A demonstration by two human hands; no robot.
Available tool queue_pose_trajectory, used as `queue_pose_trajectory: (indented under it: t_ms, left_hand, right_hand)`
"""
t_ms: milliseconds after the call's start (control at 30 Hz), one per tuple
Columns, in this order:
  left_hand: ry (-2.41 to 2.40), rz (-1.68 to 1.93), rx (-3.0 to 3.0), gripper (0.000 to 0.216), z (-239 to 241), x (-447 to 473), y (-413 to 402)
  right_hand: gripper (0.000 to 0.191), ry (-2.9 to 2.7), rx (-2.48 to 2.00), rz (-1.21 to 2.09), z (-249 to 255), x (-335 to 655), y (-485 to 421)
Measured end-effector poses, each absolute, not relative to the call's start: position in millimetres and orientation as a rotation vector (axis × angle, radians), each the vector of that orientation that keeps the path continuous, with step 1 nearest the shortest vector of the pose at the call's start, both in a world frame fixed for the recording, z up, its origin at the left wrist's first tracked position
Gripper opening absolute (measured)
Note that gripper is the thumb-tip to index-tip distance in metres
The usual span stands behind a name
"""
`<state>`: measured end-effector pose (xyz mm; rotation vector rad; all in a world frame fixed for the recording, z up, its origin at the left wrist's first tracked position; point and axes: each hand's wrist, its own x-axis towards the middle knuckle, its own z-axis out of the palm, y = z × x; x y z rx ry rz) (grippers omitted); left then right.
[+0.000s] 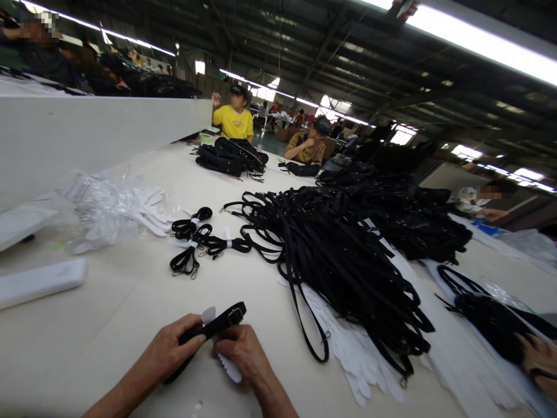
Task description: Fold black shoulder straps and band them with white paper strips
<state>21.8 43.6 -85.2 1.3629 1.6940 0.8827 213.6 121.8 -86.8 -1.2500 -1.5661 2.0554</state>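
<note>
Both my hands rest on the pale table (117,313) near its front edge. My left hand (172,347) is closed around a folded black strap (217,323) with a brass buckle at its far end. My right hand (243,351) pinches the same strap from the right and presses on a white paper strip (229,367) that lies under it. A second white tip shows just above the strap by my left thumb.
A large heap of black straps (343,255) lies to the right over white paper strips (361,354). Three tied strap bundles (191,241) lie ahead, clear plastic bags (104,203) to the left. Other people sit at the far end; another person's hand (537,357) is at the right edge.
</note>
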Motion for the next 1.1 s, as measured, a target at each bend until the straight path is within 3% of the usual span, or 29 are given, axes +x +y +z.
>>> queue_pose_trajectory:
  t_ms: [233, 400, 500, 567, 867, 1000, 1100]
  left_hand:
    - [1.613, 0.873, 1.352, 0.03, -95, 18, 44]
    - [1.832, 0.862, 1.383, 0.031, -99, 15, 40]
    - [1.981, 0.802, 1.521, 0.029, -104, 18, 36]
    - [2.035, 0.761, 1.67, 0.029, -108, 22, 33]
    - [2.035, 0.796, 2.017, 0.037, -127, 31, 25]
    - [1.994, 0.82, 1.994, 0.033, -128, 30, 27]
    - [1.971, 0.859, 1.946, 0.028, -128, 30, 29]
  right_hand:
    - [0.013, -1.65, -1.217, 2.036, -80, 214, 126]
    - [0.039, -1.339, -1.21, 2.079, -94, 214, 114]
    - [0.029, -1.286, -1.17, 2.073, -102, 217, 103]
    - [0.025, -1.423, -1.121, 2.001, -101, 220, 99]
    - [0.051, -2.037, -0.884, 1.383, -87, 223, 92]
    - [0.048, -2.263, -0.916, 1.029, -86, 223, 86]
    - [0.037, -2.136, -0.912, 1.168, -86, 217, 88]
